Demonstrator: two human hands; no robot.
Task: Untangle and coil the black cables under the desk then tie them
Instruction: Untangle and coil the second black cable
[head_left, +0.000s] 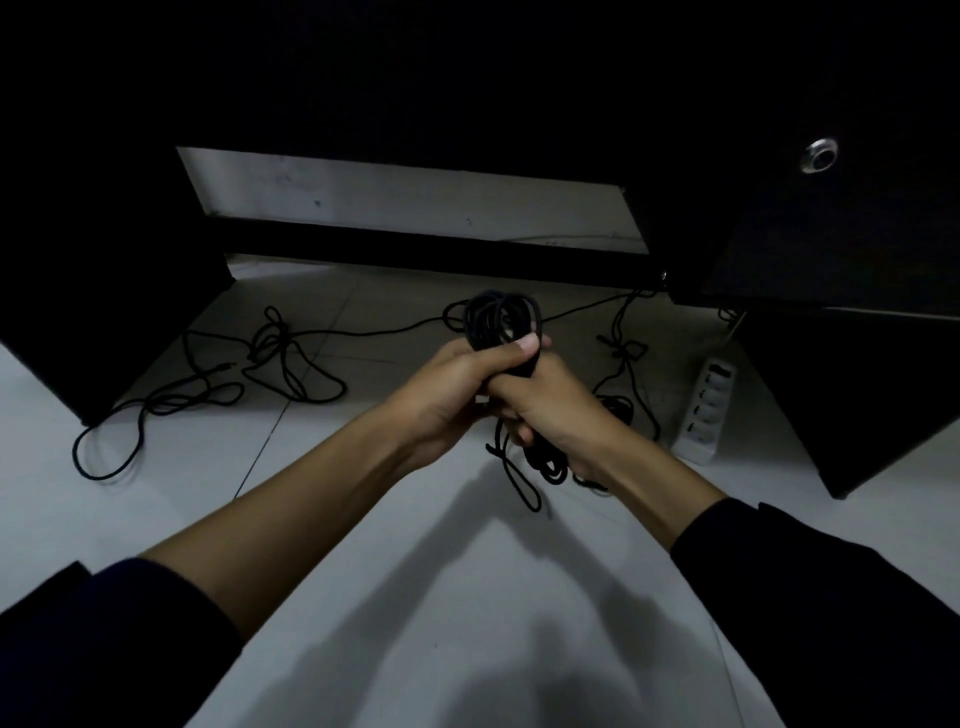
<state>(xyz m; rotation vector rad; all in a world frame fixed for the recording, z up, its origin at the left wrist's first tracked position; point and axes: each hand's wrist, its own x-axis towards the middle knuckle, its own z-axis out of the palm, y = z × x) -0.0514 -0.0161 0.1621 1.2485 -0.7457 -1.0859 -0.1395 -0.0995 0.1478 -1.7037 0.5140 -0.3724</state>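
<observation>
Centre of the frame: both hands meet on one bundle of black cable, held above the pale tiled floor (363, 545). The left hand (457, 400) comes in from the lower left, its grip closed round the middle of the coiled cable (501, 317), thumb laid across the top of the strands with the nail showing. The right hand (550, 405) comes in from the lower right, touching the left, fingers curled tight round the same bundle just below. Above the hands the coil stands up as several stacked loops; below them a few loose loops and a tail (519, 478) hang down toward the floor. Dark sleeves are pushed back on both forearms. Left of centre, a loose tangle of black cable (280, 353) lies on the tiles, one long strand running out to a wide loop at the far left. Another thin strand runs from the middle toward the right under the dark table (831, 234). Right of the hands, a knotted black cable (623, 353) lies on the floor just beside a white power strip (706, 410), which sits against a dark panel. Upper frame mostly in shadow; detail there cannot be made out.
</observation>
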